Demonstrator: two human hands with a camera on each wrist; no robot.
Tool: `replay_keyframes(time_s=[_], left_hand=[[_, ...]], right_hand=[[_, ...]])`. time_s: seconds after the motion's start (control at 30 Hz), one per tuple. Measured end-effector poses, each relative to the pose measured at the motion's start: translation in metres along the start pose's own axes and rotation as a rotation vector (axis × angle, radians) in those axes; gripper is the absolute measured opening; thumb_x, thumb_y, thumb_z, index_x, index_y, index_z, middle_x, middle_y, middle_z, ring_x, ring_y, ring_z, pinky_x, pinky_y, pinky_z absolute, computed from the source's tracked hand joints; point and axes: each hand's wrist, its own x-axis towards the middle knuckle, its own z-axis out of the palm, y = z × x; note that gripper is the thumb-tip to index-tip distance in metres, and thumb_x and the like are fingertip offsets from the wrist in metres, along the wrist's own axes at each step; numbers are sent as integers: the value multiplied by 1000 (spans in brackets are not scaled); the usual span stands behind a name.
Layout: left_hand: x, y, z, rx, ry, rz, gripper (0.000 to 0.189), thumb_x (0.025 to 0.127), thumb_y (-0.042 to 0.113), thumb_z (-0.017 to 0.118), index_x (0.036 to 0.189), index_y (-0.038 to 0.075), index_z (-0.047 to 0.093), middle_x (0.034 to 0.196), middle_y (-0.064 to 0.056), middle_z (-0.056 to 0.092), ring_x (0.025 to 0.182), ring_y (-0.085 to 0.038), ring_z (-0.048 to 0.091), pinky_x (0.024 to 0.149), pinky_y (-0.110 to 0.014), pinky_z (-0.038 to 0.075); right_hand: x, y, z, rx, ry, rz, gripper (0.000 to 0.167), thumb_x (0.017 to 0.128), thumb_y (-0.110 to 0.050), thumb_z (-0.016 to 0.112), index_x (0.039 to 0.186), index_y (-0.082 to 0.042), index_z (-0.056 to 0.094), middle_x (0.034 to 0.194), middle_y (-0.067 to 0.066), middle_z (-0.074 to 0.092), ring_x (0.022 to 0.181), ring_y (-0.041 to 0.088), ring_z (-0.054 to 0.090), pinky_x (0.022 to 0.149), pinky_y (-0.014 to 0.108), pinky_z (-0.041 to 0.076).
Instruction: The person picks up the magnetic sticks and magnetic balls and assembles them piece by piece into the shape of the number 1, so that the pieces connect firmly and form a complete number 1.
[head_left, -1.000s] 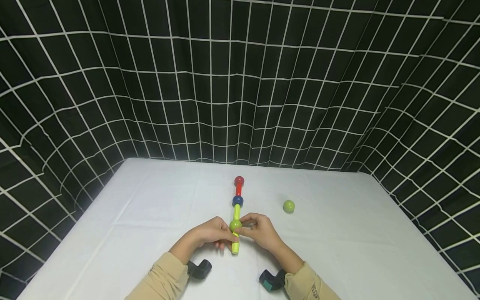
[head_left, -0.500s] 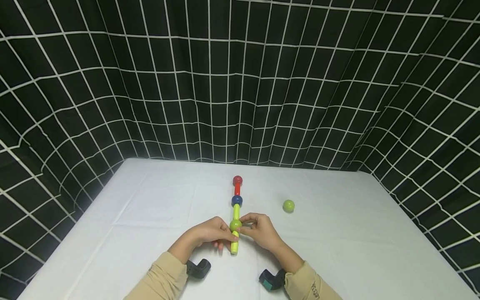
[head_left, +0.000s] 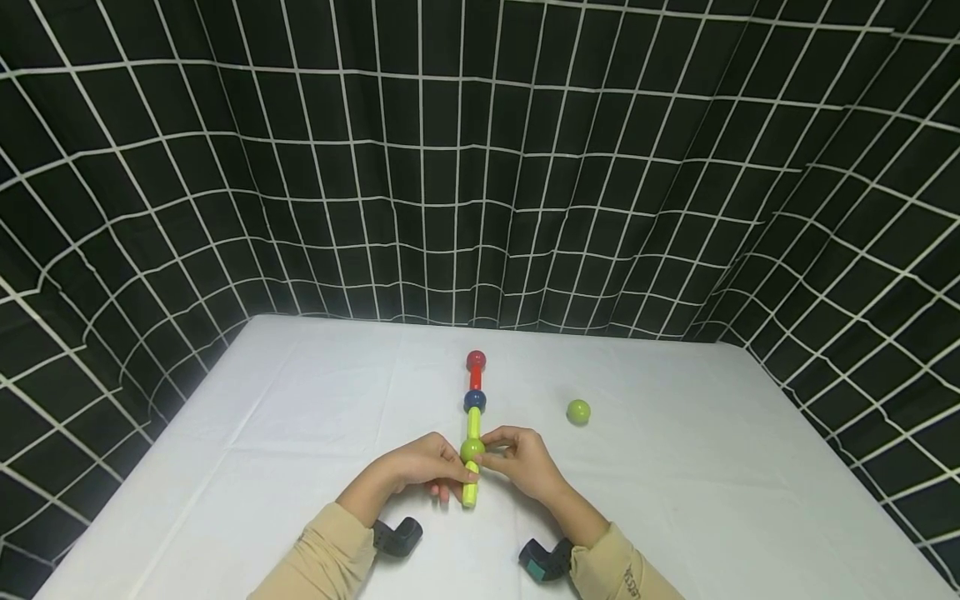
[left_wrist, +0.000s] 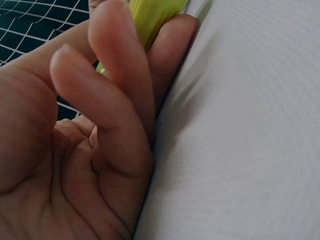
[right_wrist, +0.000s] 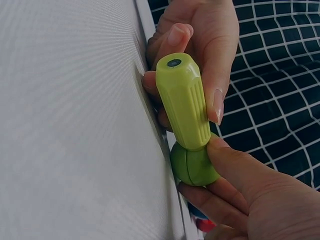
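A straight chain of toy rods and balls lies on the white table. From its far end come a red ball (head_left: 476, 361), a red rod (head_left: 476, 380), a blue ball (head_left: 475, 401), a yellow-green rod (head_left: 474, 423), a green ball (head_left: 472, 450) and a nearer yellow-green rod (head_left: 469, 493). My left hand (head_left: 427, 464) pinches that nearer rod between thumb and fingers. With thumb and fingers my right hand (head_left: 524, 463) grips the green ball. In the right wrist view the ribbed rod (right_wrist: 184, 102) meets the green ball (right_wrist: 194, 165), and its free end shows a dark round disc.
A loose green ball (head_left: 578, 412) lies to the right of the chain. Black cloth (head_left: 480, 167) with a white grid stands behind and beside the table (head_left: 675, 500). Each wrist wears a dark device (head_left: 399, 537).
Both hands keep their grips in almost the same place. The far end of the chain has shifted very slightly to the left.
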Motion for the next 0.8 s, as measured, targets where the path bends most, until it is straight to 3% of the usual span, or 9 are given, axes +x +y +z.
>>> replay_keyframes(time_s=[0.27, 0.43, 0.57, 0.63, 0.8], left_hand=[[0, 0, 0, 0, -3, -1, 27, 81, 23, 69, 73, -2, 69, 57, -1, 66, 40, -2, 49, 40, -12, 33], [1, -1, 1, 16, -1, 4, 27, 81, 25, 70, 75, -1, 71, 61, -5, 68, 39, -3, 47, 40, -13, 33], [1, 0, 1, 20, 1, 0, 27, 81, 26, 70, 75, -1, 71, 61, -5, 68, 40, -3, 46, 40, -14, 33], [1, 0, 1, 19, 0, -2, 27, 81, 26, 70, 75, 0, 71, 62, -5, 69, 40, -3, 46, 40, -14, 33], [1, 0, 0, 27, -1, -6, 26, 81, 26, 70, 75, 0, 71, 62, -5, 69, 40, -3, 46, 40, -14, 33]], right_hand=[[1, 1, -5, 10, 10, 48, 32, 77, -26, 75, 100, -5, 68, 102, 12, 70, 44, 3, 33, 42, 16, 30], [3, 5, -17, 13, 97, 79, 28, 77, -22, 75, 101, -8, 69, 104, 8, 70, 54, 1, 45, 48, 16, 38], [4, 12, -30, -27, 171, 113, 28, 78, -19, 74, 104, -9, 69, 107, 8, 69, 44, 4, 36, 43, 18, 33], [4, 15, -38, -64, 212, 117, 29, 78, -18, 74, 105, -9, 69, 104, 9, 68, 42, 4, 31, 41, 19, 30], [4, 20, -58, -190, 316, 105, 30, 77, -15, 74, 105, -6, 70, 74, 8, 57, 45, 6, 28, 44, 19, 30]])
